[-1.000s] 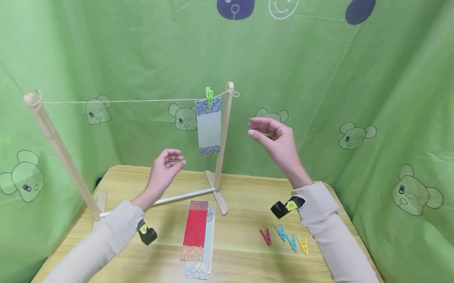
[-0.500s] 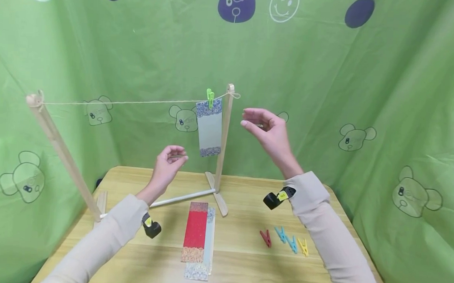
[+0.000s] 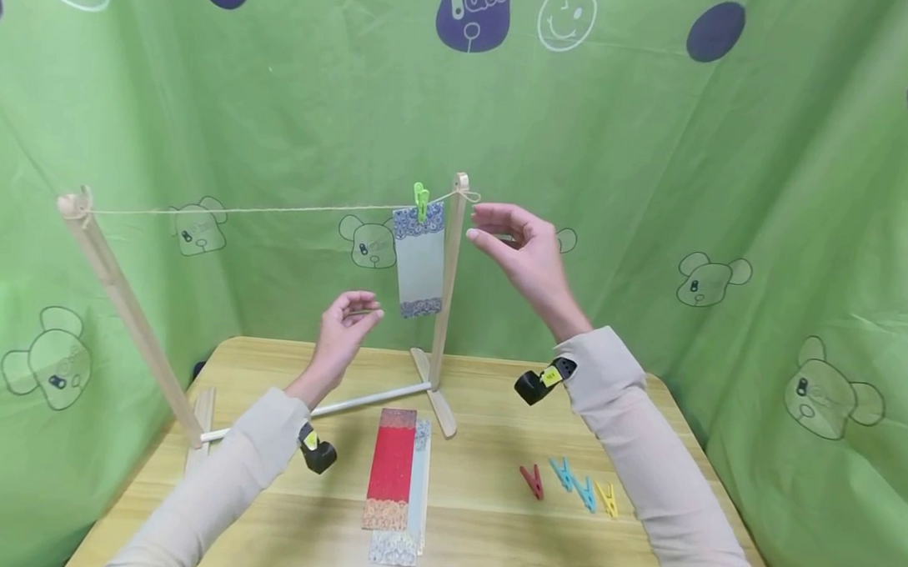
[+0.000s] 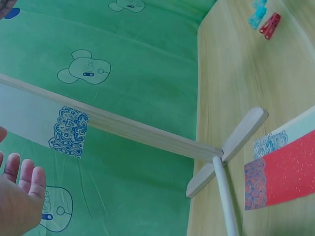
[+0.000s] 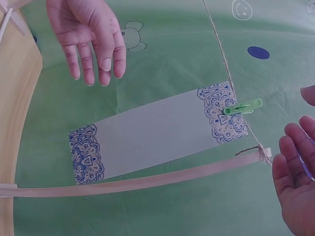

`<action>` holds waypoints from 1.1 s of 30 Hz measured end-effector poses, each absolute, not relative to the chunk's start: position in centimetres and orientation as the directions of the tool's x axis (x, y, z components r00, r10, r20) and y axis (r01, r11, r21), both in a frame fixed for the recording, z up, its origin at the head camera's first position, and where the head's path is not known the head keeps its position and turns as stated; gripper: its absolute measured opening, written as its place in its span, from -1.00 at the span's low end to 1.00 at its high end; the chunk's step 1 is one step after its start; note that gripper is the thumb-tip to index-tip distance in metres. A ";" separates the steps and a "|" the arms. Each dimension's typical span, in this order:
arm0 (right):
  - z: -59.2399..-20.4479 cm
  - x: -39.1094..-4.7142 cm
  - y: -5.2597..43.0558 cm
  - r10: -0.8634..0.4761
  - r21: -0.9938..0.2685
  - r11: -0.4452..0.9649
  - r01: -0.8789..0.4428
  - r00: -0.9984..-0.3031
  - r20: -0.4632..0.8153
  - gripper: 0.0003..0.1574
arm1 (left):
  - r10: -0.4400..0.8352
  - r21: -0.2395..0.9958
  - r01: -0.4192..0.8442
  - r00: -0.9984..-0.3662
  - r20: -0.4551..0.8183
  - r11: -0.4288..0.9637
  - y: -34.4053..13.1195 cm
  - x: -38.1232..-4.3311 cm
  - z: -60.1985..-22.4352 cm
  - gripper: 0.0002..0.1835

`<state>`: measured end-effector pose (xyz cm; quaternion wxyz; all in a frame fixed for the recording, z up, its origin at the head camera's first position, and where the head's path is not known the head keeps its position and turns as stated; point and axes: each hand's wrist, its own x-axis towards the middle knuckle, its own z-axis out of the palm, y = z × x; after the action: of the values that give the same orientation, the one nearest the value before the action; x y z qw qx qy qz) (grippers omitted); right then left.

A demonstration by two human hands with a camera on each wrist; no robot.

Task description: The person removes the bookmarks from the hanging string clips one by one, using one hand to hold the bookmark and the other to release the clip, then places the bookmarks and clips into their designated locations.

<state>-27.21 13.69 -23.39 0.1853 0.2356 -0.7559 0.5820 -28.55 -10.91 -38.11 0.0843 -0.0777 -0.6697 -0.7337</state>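
Observation:
A pale card with blue lace-patterned ends [image 3: 420, 261] hangs from a string [image 3: 291, 209], clipped at its top by a green clothespin [image 3: 421, 201]. My right hand [image 3: 526, 248], empty and with fingers loosely bent, is just right of the wooden post's top, near the knotted string end. Lower and to the left of the card, my left hand [image 3: 343, 325] hovers, also empty, its fingers relaxed. In the right wrist view the left hand [image 5: 93, 37] appears beyond the card, and the right hand's fingers [image 5: 290, 169] are beside the post.
The wooden stand has a left post [image 3: 133, 314], a right post [image 3: 446, 300] and a white crossbar [image 3: 371, 397]. On the table lie a red card [image 3: 391, 465] over pale blue-patterned cards [image 3: 394, 548]. To the right are a red clothespin [image 3: 532, 482], two blue ones [image 3: 585, 493] and a yellow one [image 3: 607, 499].
My right hand has moved left and up toward the right post's top. The left hand has shifted slightly right and up. The hanging card and the clothespins stay as they were.

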 end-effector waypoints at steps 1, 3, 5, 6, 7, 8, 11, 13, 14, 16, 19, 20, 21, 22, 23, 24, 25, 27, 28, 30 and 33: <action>-23.3 -27.3 13.6 -0.141 -0.793 0.210 -0.573 -0.820 0.555 -0.53 | -0.024 0.969 0.227 -0.974 0.226 -0.100 -10.8 -28.6 -38.2 -0.61; -23.2 -27.5 13.5 -0.141 -0.793 0.204 -0.574 -0.819 0.557 -0.54 | -0.029 0.967 0.224 -0.975 0.222 -0.124 -10.6 -28.7 -38.3 -0.63; -23.1 -27.6 13.3 -0.139 -0.791 0.196 -0.579 -0.815 0.562 -0.55 | -0.032 0.966 0.217 -0.976 0.215 -0.143 -10.3 -28.8 -38.5 -0.63; -23.1 -27.7 13.3 -0.137 -0.791 0.194 -0.580 -0.815 0.563 -0.55 | -0.034 0.965 0.214 -0.977 0.211 -0.153 -10.2 -28.9 -38.7 -0.63; -23.1 -27.7 13.2 -0.136 -0.792 0.189 -0.581 -0.814 0.564 -0.55 | -0.036 0.965 0.208 -0.978 0.205 -0.161 -10.1 -29.0 -38.8 -0.63; -23.2 -27.8 13.2 -0.136 -0.793 0.185 -0.581 -0.814 0.565 -0.55 | -0.037 0.965 0.203 -0.979 0.199 -0.168 -9.9 -29.0 -38.9 -0.64; -23.2 -28.1 12.9 -0.135 -0.796 0.181 -0.577 -0.817 0.561 -0.54 | -0.045 0.965 0.194 -0.981 0.190 -0.175 -9.7 -29.2 -39.2 -0.64; -23.1 -28.3 12.8 -0.141 -0.800 0.181 -0.572 -0.820 0.555 -0.53 | -0.053 0.965 0.194 -0.981 0.188 -0.178 -9.7 -29.4 -39.4 -0.64; -23.1 -28.4 12.6 -0.145 -0.800 0.184 -0.571 -0.821 0.552 -0.52 | -0.057 0.965 0.195 -0.981 0.188 -0.177 -9.7 -29.5 -39.4 -0.64; -22.9 -28.6 12.4 -0.157 -0.799 0.182 -0.573 -0.819 0.551 -0.52 | -0.063 0.964 0.195 -0.981 0.186 -0.180 -9.8 -29.7 -39.5 -0.64; -22.6 -28.9 12.0 -0.174 -0.795 0.182 -0.579 -0.814 0.554 -0.52 | -0.063 0.966 0.188 -0.982 0.179 -0.178 -9.9 -29.9 -39.6 -0.63; -22.6 -29.1 11.9 -0.178 -0.793 0.184 -0.581 -0.813 0.554 -0.52 | -0.062 0.967 0.183 -0.983 0.175 -0.175 -9.9 -29.9 -39.6 -0.63; -22.5 -29.2 11.8 -0.181 -0.792 0.189 -0.580 -0.814 0.553 -0.52 | -0.061 0.968 0.179 -0.983 0.171 -0.174 -9.9 -29.9 -39.6 -0.62; -22.4 -29.3 11.7 -0.182 -0.792 0.198 -0.578 -0.815 0.550 -0.52 | -0.060 0.970 0.176 -0.984 0.168 -0.170 -9.9 -30.0 -39.7 -0.62; -22.4 -29.4 11.6 -0.184 -0.791 0.204 -0.577 -0.816 0.548 -0.52 | -0.059 0.971 0.173 -0.985 0.165 -0.167 -9.9 -30.0 -39.7 -0.62; -22.3 -29.5 11.6 -0.185 -0.791 0.210 -0.574 -0.818 0.544 -0.51 | -0.058 0.971 0.170 -0.985 0.162 -0.166 -9.9 -30.0 -39.8 -0.62; -22.3 -29.6 11.5 -0.189 -0.790 0.217 -0.573 -0.819 0.542 -0.51 | -0.057 0.972 0.167 -0.986 0.160 -0.167 -9.9 -30.0 -39.9 -0.62; -22.2 -29.8 11.3 -0.197 -0.790 0.230 -0.569 -0.822 0.535 -0.49 | -0.056 0.972 0.162 -0.986 0.154 -0.168 -9.8 -30.2 -40.1 -0.60; -22.1 -29.9 11.2 -0.202 -0.788 0.238 -0.568 -0.822 0.532 -0.48 | -0.055 0.973 0.160 -0.987 0.153 -0.168 -9.7 -30.2 -40.1 -0.60; -22.0 -30.1 11.0 -0.212 -0.787 0.252 -0.564 -0.825 0.523 -0.47 | -0.054 0.973 0.158 -0.987 0.151 -0.169 -9.6 -30.3 -40.2 -0.60; -22.0 -30.3 10.7 -0.225 -0.782 0.274 -0.561 -0.827 0.515 -0.45 | -0.054 0.974 0.155 -0.988 0.148 -0.168 -9.4 -30.3 -40.4 -0.61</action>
<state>-30.30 10.72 -21.96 0.1532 0.2507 -0.7832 0.5480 -30.34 -9.44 -40.36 0.0686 -0.0391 -0.6414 -0.7631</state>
